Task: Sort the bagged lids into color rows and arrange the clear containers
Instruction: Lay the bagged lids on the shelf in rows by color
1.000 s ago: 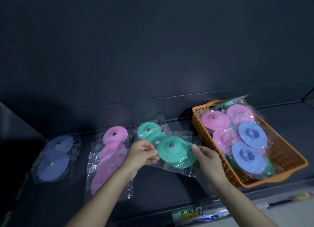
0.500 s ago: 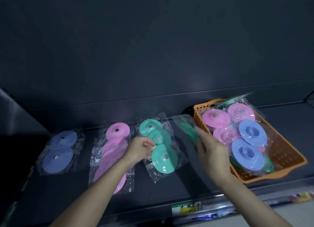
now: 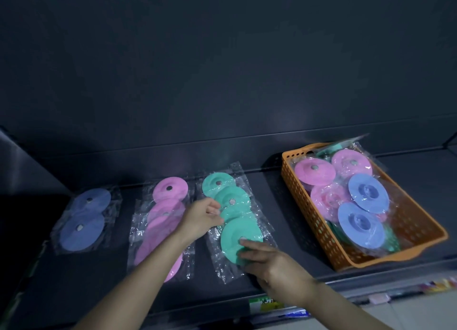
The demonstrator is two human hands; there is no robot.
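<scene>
Green bagged lids (image 3: 231,201) sit in a row in the middle of the dark shelf (image 3: 284,250), between the pink row (image 3: 169,188) and the orange basket (image 3: 291,181). Our right hand (image 3: 269,260) lies on the nearest green lid (image 3: 232,240), fingers flat and pressing, not wrapped round it. Our left hand (image 3: 201,218) curls at the row's left edge, and we can't tell if it's actually pinching plastic. Our left forearm (image 3: 148,268) crosses the pink row and hides part of it, and the blue row (image 3: 84,221) sits far left. Basket's piled with pink, blue and green bags.
</scene>
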